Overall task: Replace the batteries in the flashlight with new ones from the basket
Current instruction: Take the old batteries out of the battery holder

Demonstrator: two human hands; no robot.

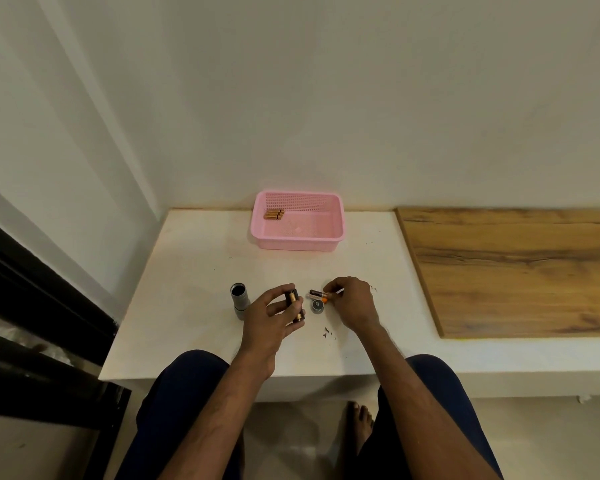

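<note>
White walls meet in a corner behind a low white table [194, 306], and a wood-grain board [516, 271] lies on its right part. At the far middle of the table sits a pink perforated basket [340, 216], with a small cluster of gold-coloured batteries [273, 214] lying side by side in its far left corner. Near the front, left of both hands, the grey flashlight body [239, 301] appears to stand on its wider head end, its open dark mouth facing up. The left hand [269, 317] is raised just right of it, thumb on one side and curled fingers on the other, gripping a black battery holder [294, 304] in which one gold cell shows. The right hand [354, 301] is close beside it, fingers bent down and narrowly pinched on the right end of two loose batteries [317, 294], one dark and one with an orange band. Whether these rest on the table cannot be told. Printing shows on the dark battery, but it is too small to read, and no brand can be made out. A round grey tail cap [317, 307] lies on the table just near of those batteries, between the two hands. A few dark specks [326, 332] mark the surface nearer the edge. Below the table edge are knees in dark blue cloth and a bare foot [359, 424] on the floor.
</note>
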